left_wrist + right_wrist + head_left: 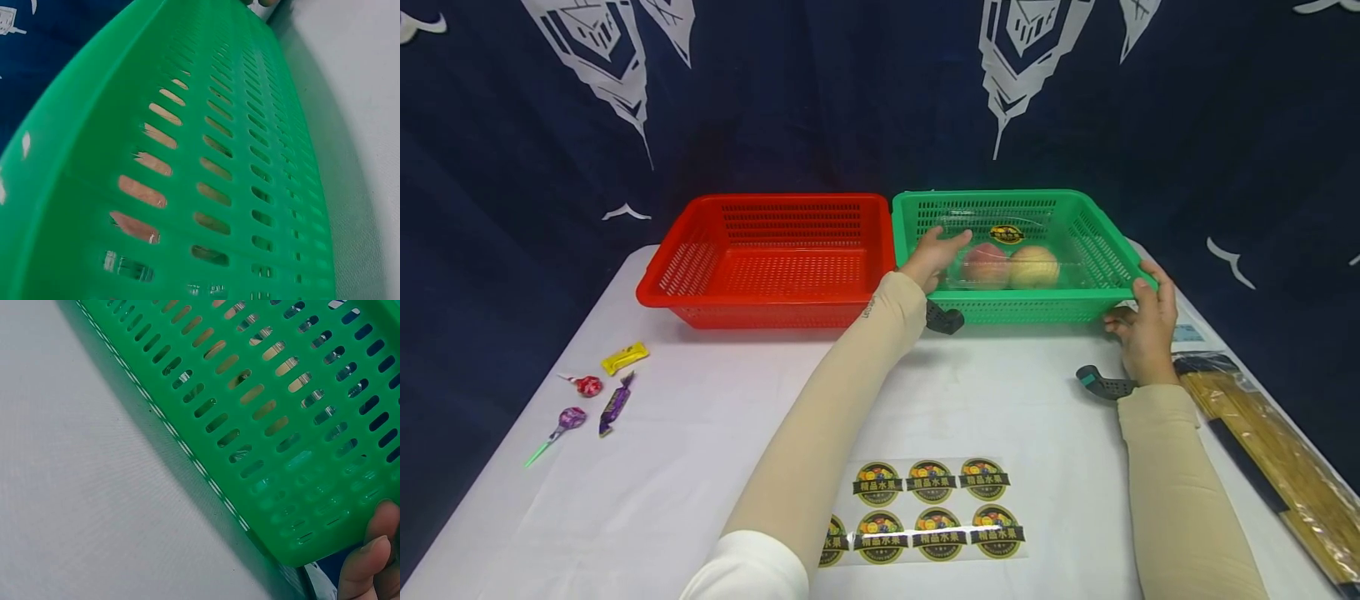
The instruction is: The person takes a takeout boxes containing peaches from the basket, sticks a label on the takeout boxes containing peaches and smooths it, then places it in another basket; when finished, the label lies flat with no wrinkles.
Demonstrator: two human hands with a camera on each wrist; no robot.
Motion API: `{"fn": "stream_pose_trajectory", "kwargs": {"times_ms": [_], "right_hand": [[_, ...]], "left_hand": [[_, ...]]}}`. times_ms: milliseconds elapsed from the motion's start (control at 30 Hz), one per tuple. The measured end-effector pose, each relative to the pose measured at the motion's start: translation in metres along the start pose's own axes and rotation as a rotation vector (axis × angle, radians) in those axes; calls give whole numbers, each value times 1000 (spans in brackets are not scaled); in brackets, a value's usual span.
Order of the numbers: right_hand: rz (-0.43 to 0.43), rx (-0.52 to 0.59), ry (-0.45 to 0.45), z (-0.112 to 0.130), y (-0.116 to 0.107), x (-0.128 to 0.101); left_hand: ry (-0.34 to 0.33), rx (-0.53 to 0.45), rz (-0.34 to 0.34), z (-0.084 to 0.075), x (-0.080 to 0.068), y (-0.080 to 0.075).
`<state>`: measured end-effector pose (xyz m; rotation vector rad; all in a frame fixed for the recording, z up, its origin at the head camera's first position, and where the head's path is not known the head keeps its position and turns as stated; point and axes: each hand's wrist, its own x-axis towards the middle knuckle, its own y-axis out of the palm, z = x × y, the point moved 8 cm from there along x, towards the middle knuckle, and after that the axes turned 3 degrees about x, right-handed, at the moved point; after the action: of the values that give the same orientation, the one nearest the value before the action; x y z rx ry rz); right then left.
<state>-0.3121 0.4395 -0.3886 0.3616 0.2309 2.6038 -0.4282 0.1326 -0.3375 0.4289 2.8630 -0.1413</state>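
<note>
A green basket (pixel 1015 305) stands beside a red basket (pixel 775 315). Inside the green one lies a clear plastic box (pixel 1078 258) with a round label (pixel 1006 234), holding a reddish fruit (pixel 986 265) and a yellowish fruit (pixel 1034 267). My left hand (pixel 932 254) holds the green basket at its left end, thumb toward the inside; part of its grip is hidden. At the right front corner my right hand (pixel 1142 321) grips the basket, thumb at the rim and lower fingers below it. Slotted green wall (pixel 231 150) fills most of the left wrist view; fingers (pixel 365 562) show in the right wrist view.
Wrapped candy (pixel 625 357), a purple-wrapped candy (pixel 616 406) and two lollipops (pixel 572 417) lie at the left. A sheet of round stickers (pixel 936 533) is at the front. Long packaged sticks (pixel 1270 450) line the right edge. A dark curtain (pixel 820 100) hangs behind.
</note>
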Motion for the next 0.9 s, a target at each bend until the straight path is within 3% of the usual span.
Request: {"fn": "stream_pose_trajectory", "kwargs": {"times_ms": [167,500,733,900], "right_hand": [[16,4,0,-1,5,0],[37,20,9,-4,12,3],[42,6,26,-8,12,5],[47,-9,35,-10,10,4]], "left_hand": [[15,-12,6,-1,0,-4],[29,34,93,-17,-10,-15],[26,-125,237,-22,-40,-27],[61,-154,367,-20,-72,-38]]}}
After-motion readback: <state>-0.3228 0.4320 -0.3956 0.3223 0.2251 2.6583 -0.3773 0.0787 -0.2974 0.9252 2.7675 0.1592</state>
